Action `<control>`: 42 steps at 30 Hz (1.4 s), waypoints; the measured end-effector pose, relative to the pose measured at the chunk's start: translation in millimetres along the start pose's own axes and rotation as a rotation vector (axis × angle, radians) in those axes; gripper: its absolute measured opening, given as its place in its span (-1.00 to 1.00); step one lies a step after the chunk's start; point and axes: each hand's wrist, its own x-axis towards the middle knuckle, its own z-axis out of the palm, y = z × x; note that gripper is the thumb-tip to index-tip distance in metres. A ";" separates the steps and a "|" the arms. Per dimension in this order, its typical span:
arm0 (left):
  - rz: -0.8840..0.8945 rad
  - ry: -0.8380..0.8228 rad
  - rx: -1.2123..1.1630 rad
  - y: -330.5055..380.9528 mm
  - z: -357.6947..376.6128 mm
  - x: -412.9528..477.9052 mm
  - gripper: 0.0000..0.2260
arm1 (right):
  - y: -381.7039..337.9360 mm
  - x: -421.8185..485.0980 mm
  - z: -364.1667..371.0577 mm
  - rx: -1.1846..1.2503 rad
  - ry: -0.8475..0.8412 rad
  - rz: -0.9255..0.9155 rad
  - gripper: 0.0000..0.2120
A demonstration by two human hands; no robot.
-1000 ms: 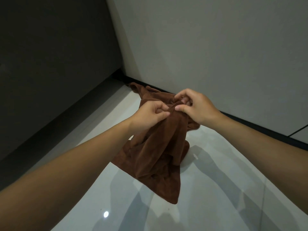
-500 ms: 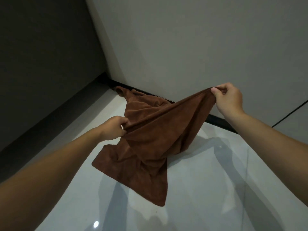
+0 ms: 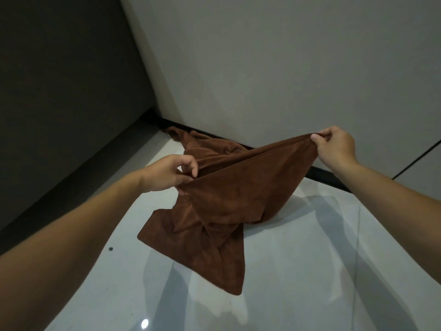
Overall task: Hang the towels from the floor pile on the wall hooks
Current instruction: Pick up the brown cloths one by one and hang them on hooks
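Note:
A brown towel [image 3: 229, 201] is stretched in the air between my two hands, its lower part hanging down to a point above the floor. My left hand [image 3: 167, 174] pinches the towel's top edge at the left. My right hand [image 3: 334, 145] grips the same edge at the right, held higher. Behind it, more brown towel cloth [image 3: 195, 142] lies crumpled on the floor in the corner by the wall. No wall hooks are in view.
A glossy white tiled floor [image 3: 310, 259] spreads below. A grey wall [image 3: 286, 68] with a black skirting [image 3: 327, 176] runs behind, meeting a dark wall [image 3: 59, 91] at the left corner. A small dark speck [image 3: 110, 248] lies on the floor.
My hands, close together on the bunched towel a second ago, have moved apart and spread its top edge. My left hand has risen a little since half a second ago.

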 end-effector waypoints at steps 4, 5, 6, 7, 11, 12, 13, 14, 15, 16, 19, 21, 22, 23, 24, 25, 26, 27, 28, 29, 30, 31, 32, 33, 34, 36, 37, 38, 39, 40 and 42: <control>-0.046 -0.030 -0.003 -2.1 -2.7 -0.9 -0.75 | -3.1 -1.5 1.2 -0.030 -0.010 -0.012 -0.84; -0.068 -0.047 0.021 -3.0 -3.2 -0.5 -0.70 | -3.4 -2.1 1.7 -0.041 -0.009 -0.018 -0.83; -0.094 -0.067 0.048 -4.3 -3.5 0.2 -0.65 | -4.0 -2.6 2.5 -0.048 -0.008 -0.022 -0.83; -0.123 -0.087 0.075 -5.9 -3.3 0.4 -0.61 | -4.6 -3.1 2.8 -0.055 -0.007 -0.024 -0.83; -0.207 -0.085 0.090 -14.5 -4.0 -3.7 -0.68 | -3.3 -2.3 2.1 -0.067 0.000 -0.023 -0.84; -0.212 -0.065 0.080 -16.7 -5.2 -5.7 -0.70 | -2.2 -2.4 1.9 -0.070 0.001 -0.020 -0.84; -0.209 -0.035 0.078 -19.2 -6.8 -7.7 -0.73 | -1.1 -2.5 2.0 -0.074 -0.003 -0.020 -0.83; -0.196 0.009 0.077 -21.7 -8.5 -9.1 -0.78 | -0.3 -2.9 2.5 -0.078 -0.010 -0.022 -0.82; -0.175 0.068 0.067 -23.2 -10.2 -10.3 -0.81 | -0.1 -3.6 3.1 -0.079 -0.019 -0.023 -0.82; -0.148 0.142 0.043 -23.8 -12.0 -10.8 -0.83 | -0.3 -4.8 3.5 -0.079 -0.029 -0.024 -0.81; -0.069 0.382 -0.099 -21.8 -17.3 -11.5 -0.86 | -0.7 -7.3 5.9 -0.076 -0.064 -0.058 -0.81; -0.031 0.506 -0.205 -21.9 -20.4 -12.1 -0.88 | 0.6 -9.3 8.3 -0.080 -0.114 -0.112 -0.84; -0.013 0.563 -0.248 -22.8 -21.8 -12.2 -0.89 | 1.7 -10.0 9.6 -0.082 -0.141 -0.148 -0.87; 0.003 0.615 -0.286 -22.9 -23.1 -12.7 -0.89 | 3.2 -10.8 10.3 -0.080 -0.170 -0.172 -0.92; 0.013 0.661 -0.330 -22.1 -23.6 -13.4 -0.89 | 4.7 -12.1 10.7 -0.069 -0.197 -0.186 -0.95; 0.018 0.700 -0.378 -20.9 -23.9 -14.2 -0.90 | 6.3 -12.8 10.9 -0.056 -0.219 -0.191 -0.95; 0.023 0.734 -0.418 -19.1 -23.9 -14.7 -0.89 | 7.9 -13.3 11.0 -0.044 -0.234 -0.194 -0.94; 0.025 0.765 -0.437 -17.5 -24.1 -14.8 -0.88 | 8.3 -14.0 10.7 -0.040 -0.243 -0.195 -0.94; 0.024 0.792 -0.452 -16.0 -24.0 -14.3 -0.86 | 8.9 -14.0 10.7 -0.038 -0.250 -0.199 -0.94; 0.020 0.816 -0.472 -15.4 -23.9 -13.4 -0.85 | 9.0 -14.4 10.9 -0.038 -0.258 -0.203 -0.94; 0.013 0.837 -0.504 -15.6 -24.2 -12.2 -0.85 | 9.3 -14.5 11.5 -0.035 -0.266 -0.209 -0.93; 0.005 0.855 -0.536 -16.1 -24.6 -11.1 -0.84 | 9.2 -14.9 11.9 -0.033 -0.274 -0.217 -0.93; -0.005 0.876 -0.564 -16.9 -25.2 -9.5 -0.84 | 9.3 -15.2 12.1 -0.033 -0.284 -0.229 -0.94; -0.015 0.898 -0.584 -17.2 -25.9 -8.0 -0.84 | 8.7 -16.2 11.7 -0.038 -0.297 -0.244 -0.95; -0.021 0.919 -0.605 -16.3 -26.2 -6.7 -0.86 | 8.5 -17.3 11.2 -0.051 -0.313 -0.264 -0.94; -0.026 0.958 -0.649 -10.8 -26.1 -5.0 -0.91 | 7.9 -20.1 9.8 -0.104 -0.360 -0.304 -0.91; -0.029 0.976 -0.657 -7.2 -25.9 -4.4 -0.91 | 7.5 -21.4 9.4 -0.139 -0.390 -0.319 -0.89; -0.027 0.990 -0.649 -3.6 -25.5 -3.3 -0.91 | 8.4 -22.0 9.7 -0.182 -0.421 -0.334 -0.88; -0.016 0.995 -0.621 0.3 -24.9 -2.2 -0.90 | 9.5 -22.7 10.6 -0.237 -0.456 -0.348 -0.88; 0.005 0.987 -0.584 4.7 -23.5 -0.8 -0.91 | 11.3 -23.1 12.3 -0.295 -0.496 -0.355 -0.87; 0.056 0.927 -0.492 16.5 -17.2 2.7 -0.93 | 11.8 -26.1 16.1 -0.383 -0.581 -0.365 -0.87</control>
